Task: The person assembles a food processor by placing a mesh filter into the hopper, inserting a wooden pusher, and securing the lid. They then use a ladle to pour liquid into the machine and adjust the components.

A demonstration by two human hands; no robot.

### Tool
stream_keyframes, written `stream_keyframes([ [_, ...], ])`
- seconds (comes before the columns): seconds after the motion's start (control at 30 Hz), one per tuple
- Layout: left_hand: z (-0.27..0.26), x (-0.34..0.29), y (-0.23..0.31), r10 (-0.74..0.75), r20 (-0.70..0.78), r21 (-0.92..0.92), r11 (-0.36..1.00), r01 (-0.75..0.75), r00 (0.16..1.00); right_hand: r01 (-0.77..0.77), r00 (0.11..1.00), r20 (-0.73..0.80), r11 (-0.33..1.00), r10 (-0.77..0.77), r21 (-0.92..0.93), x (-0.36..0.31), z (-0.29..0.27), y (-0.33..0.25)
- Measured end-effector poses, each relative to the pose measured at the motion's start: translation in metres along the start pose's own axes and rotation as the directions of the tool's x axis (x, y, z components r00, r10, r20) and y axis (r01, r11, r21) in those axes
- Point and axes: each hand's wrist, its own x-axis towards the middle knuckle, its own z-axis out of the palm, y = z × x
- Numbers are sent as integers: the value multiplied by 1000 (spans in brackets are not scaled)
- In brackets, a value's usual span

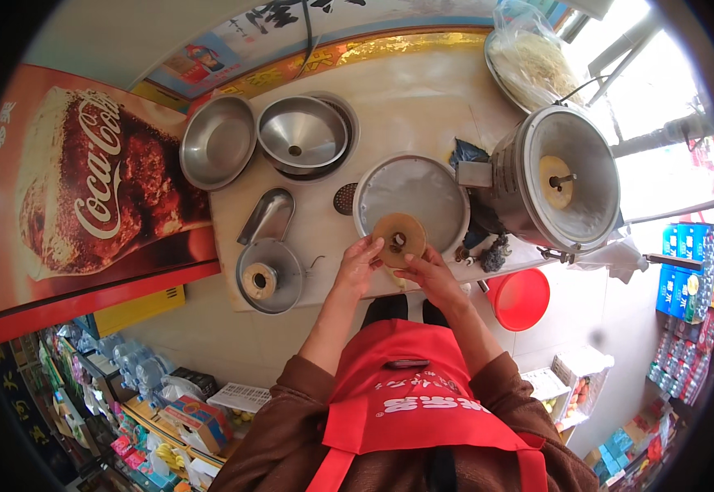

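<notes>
The left hand (pixel 360 261) and the right hand (pixel 435 277) each pinched the rim of a flat, tan, round disc (pixel 412 226) with a central hole, near eight and four o'clock. I saw it overlap the six o'clock edge of a round grey metal tray (pixel 414 189). From the disc, a silver metal machine with a wide bowl (pixel 509 180) stood between two and three o'clock, a red plastic bucket (pixel 519 299) at four.
</notes>
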Motion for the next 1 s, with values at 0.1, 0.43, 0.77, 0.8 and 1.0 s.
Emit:
stream_keyframes([
  [0.1,-5,-1,3,-4,78,-2,1000,4,997,32,999,-24,997,-33,-66,1,3,-1],
  [0.43,-2,18,-23,-271,314,-75,948,308,910,-17,999,-37,988,12,-154,-40,-52,20],
  [0.77,-16,37,-24,-316,-261,-77,949,307,912,-421,382,-868,776,-318,-469,-60,-316,176],
  [0.8,-15,36,-25,-320,-271,-65,947,314,908,-402,344,-846,751,-407,-524,-51,-327,186],
  [1.0,4,27,-30,-293,-367,17,947,321,883,-500,465,-849,717,-251,-485,8,-365,193],
])
